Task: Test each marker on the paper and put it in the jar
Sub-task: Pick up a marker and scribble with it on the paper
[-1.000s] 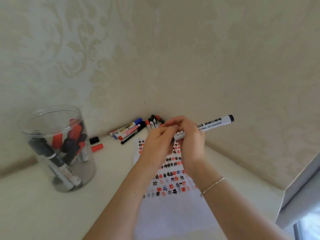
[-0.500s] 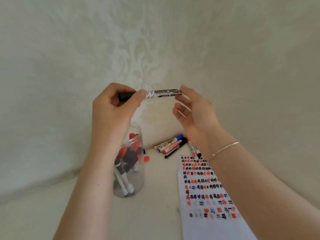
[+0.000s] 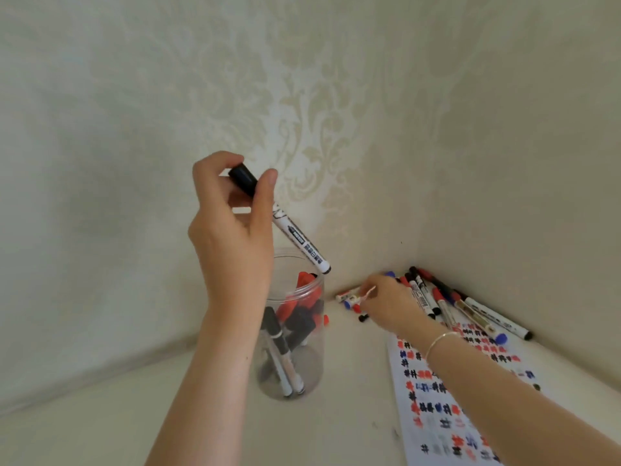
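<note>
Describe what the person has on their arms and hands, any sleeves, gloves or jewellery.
Both forearms are bare as far as the picture shows: no sleeves, no gloves. The right wrist carries a thin, pale metallic chain bracelet. The left hand and right hand show no rings or watch that I can make out, though the right hand is somewhat blurred.

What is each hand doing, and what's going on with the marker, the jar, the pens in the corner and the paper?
Left hand: pinches the marker by its cap end.
Black-capped white marker: capped, tilted, lower end over the jar mouth.
Clear plastic jar: upright, lidless, holding red and black markers.
Right hand: reaching into the corner pile; grip unclear.
Pile of loose markers: lying capped on the table.
White paper sheet: flat, covered with test marks.
</note>
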Demonstrator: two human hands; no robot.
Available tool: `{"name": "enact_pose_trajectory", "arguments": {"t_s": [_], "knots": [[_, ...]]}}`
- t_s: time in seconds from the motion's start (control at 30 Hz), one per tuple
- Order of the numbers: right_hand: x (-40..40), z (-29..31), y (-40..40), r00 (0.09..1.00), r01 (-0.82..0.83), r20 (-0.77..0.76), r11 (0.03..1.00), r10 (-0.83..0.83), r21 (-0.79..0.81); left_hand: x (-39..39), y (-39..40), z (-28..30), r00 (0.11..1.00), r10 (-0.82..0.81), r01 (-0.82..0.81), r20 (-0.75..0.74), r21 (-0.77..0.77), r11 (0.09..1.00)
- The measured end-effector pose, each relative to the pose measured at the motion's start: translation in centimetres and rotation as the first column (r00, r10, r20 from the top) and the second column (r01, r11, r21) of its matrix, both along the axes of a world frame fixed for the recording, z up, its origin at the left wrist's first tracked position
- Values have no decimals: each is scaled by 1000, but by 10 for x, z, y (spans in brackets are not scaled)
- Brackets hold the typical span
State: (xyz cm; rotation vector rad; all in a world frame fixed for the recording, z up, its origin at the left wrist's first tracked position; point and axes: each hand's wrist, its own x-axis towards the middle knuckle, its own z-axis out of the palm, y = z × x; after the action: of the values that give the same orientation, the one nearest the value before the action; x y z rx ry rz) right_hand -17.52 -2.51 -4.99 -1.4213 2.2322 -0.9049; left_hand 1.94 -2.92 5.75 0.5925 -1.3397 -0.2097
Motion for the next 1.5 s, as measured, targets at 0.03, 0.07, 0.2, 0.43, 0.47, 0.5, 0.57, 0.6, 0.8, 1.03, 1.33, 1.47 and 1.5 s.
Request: {"name": "enact_pose_trajectory", "arguments": {"t_s": [0.03,0.07,0.2,0.43,0.47,0.5,0.57,0.6,0.8,1.03,1.33,1.47,1.5], "knots": [[4,-9,-2,994,-82,-64,996,84,32,-1,-1,0,998,11,-12,-55,-29,999],[9,-16,-4,977,-166,-126,985,171,48,-2,-2,0,996,21,-25,-88,-50,998],[24,-37,-17,881,-372,-299,927,366,41,-6,-12,-4,999,45,-46,-14,-85,995],[38,-46,-33,839,-376,-400,924,369,65,-9,-19,-16,951,82,-72,299,-42,996],[37,-48,-36,843,-365,-403,930,355,56,-7,-20,-16,945,85,-78,317,-35,996],[35,-52,-38,849,-347,-405,936,339,55,-6,-20,-16,939,91,-86,332,-30,996],[30,-57,-41,866,-305,-393,949,311,79,-4,-19,-16,920,100,-97,378,-28,995],[26,-59,-41,878,-286,-374,954,300,94,-4,-19,-16,901,107,-102,420,-33,994],[8,-42,-38,974,-227,-2,974,227,-16,-5,-21,-25,783,-8,-114,622,157,981],[-6,-17,-28,752,44,643,962,145,-269,-7,-28,-18,665,-209,-179,717,425,887],[3,38,2,455,409,849,783,270,-468,-5,-36,-15,579,-321,-275,749,550,789],[16,51,14,476,354,823,789,310,-502,-10,-24,-11,670,-40,-319,741,336,886],[18,54,16,474,335,820,795,321,-506,-12,-18,-9,712,19,-296,702,276,915]]}}
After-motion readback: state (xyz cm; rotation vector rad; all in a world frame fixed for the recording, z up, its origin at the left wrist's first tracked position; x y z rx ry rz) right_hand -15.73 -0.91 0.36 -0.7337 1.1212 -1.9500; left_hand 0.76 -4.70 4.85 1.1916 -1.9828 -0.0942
